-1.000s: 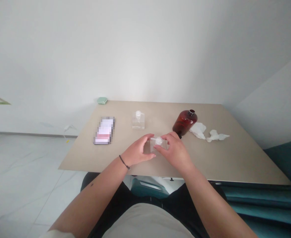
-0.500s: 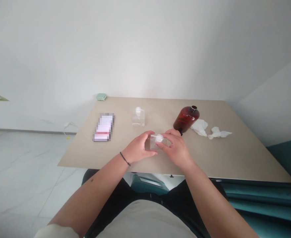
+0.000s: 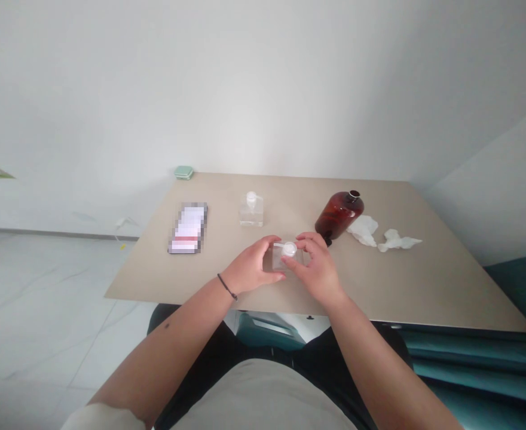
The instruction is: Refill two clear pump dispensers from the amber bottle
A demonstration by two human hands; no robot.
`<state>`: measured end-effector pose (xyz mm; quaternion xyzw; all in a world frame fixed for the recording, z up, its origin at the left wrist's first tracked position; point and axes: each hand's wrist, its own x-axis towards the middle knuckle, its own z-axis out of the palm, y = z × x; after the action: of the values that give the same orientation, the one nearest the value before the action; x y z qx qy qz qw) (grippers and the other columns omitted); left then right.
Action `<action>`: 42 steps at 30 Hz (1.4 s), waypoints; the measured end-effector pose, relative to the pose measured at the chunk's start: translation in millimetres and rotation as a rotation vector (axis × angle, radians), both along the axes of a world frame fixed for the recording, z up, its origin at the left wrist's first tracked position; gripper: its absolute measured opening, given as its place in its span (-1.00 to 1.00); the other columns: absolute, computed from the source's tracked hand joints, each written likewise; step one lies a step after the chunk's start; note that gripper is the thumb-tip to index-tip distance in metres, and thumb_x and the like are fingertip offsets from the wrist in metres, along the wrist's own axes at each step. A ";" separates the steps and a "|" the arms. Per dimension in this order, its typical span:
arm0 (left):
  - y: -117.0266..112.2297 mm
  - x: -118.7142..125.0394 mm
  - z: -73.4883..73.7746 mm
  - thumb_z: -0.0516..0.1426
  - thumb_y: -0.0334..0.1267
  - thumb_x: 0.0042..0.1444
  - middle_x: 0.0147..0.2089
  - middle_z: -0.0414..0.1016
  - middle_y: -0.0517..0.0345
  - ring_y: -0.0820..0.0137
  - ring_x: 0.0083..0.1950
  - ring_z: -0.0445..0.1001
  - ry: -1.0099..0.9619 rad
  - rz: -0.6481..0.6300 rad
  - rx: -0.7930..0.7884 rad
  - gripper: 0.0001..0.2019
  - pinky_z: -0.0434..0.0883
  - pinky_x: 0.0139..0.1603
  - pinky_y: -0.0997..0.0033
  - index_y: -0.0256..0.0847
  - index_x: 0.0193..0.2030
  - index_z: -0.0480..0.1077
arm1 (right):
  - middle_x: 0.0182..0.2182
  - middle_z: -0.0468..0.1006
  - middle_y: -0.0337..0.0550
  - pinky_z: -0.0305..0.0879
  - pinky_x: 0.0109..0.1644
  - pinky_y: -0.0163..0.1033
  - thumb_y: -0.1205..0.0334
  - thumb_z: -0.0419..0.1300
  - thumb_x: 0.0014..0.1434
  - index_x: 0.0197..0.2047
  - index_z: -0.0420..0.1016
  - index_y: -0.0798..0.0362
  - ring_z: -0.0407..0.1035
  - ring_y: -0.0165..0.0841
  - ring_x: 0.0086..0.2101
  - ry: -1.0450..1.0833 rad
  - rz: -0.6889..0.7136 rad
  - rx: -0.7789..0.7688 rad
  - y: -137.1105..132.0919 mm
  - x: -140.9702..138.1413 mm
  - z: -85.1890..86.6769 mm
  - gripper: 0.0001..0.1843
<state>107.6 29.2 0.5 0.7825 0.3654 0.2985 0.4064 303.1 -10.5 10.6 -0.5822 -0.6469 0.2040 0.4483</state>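
A clear, square pump bottle (image 3: 280, 260) stands upright on the table between my hands, near the front edge. My left hand (image 3: 253, 263) is closed round its left side, thumb in front and fingers behind. On top sits a white pump head (image 3: 289, 249), its spout pointing left. My right hand (image 3: 319, 266) pinches this pump head between thumb and fingers. Behind it stands a second clear pump bottle (image 3: 251, 216) with a white pump. To the right is a brown bottle (image 3: 339, 214) with an uncovered mouth; a small black piece (image 3: 328, 242) lies by its base.
On the left lies a phone (image 3: 188, 228) with a blurred screen. A green case (image 3: 184, 172) sits at the back left corner of the table (image 3: 406, 286). Crumpled tissues (image 3: 398, 240) lie to the right of the brown bottle. The wall (image 3: 254, 89) rises behind the table.
My right hand's fingers have shifted slightly at the pump head. My left hand stays on the bottle. The whole view has moved a little.
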 end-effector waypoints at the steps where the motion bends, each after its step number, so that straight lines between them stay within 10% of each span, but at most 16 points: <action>1: 0.2 0.0 -0.4 0.44 -0.23 -0.07 0.30 0.44 -0.20 -0.02 0.29 0.47 -0.001 -0.002 0.002 -0.23 0.38 0.35 -0.10 -0.19 0.29 0.27 | -0.01 0.51 0.00 0.34 0.21 0.14 0.04 0.37 0.09 -0.24 0.56 -0.06 0.42 -0.08 0.05 -0.002 0.015 -0.003 -0.6 1.2 -0.1 -0.78; 11: 0.4 0.6 -0.8 0.43 -0.22 -0.07 0.30 0.45 -0.18 -0.02 0.30 0.47 -0.002 0.000 0.008 -0.22 0.39 0.35 -0.08 -0.18 0.30 0.28 | -0.04 0.53 0.01 0.48 -0.02 0.03 0.04 0.35 0.07 -0.18 0.49 -0.07 0.44 -0.10 0.01 0.078 -0.001 0.028 -5.5 -3.2 -1.3 -0.73; 31: 0.3 -0.1 0.5 0.41 -0.24 -0.04 0.28 0.46 -0.14 -0.02 0.29 0.48 0.007 -0.018 0.004 -0.25 0.41 0.33 -0.07 -0.16 0.30 0.25 | 0.08 0.50 0.06 0.35 0.22 0.20 0.09 0.28 0.15 0.04 0.48 -0.06 0.39 -0.06 0.13 -0.010 0.093 0.069 -6.9 -0.6 -2.4 -0.62; 37: 0.1 -0.2 0.8 0.40 -0.22 -0.03 0.29 0.45 -0.17 -0.02 0.28 0.48 0.021 -0.011 -0.003 -0.25 0.40 0.33 -0.10 -0.17 0.30 0.24 | 0.00 0.54 0.03 0.37 0.20 0.18 0.04 0.34 0.12 -0.17 0.48 -0.06 0.43 -0.06 0.07 -0.003 -0.002 0.043 -3.9 -3.3 -3.4 -0.75; 42: 0.1 0.3 0.7 0.39 -0.22 -0.03 0.29 0.46 -0.18 -0.03 0.29 0.47 -0.001 -0.022 0.000 -0.26 0.40 0.33 -0.08 -0.18 0.29 0.25 | 0.16 0.46 0.12 0.28 0.30 0.21 0.08 0.28 0.16 0.10 0.47 -0.01 0.35 -0.02 0.21 -0.074 0.106 0.047 -9.9 -0.4 0.4 -0.55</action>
<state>107.9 29.3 1.2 0.7864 0.3566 0.2944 0.4096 302.7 -20.5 11.0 -0.5437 -0.6975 0.1905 0.4261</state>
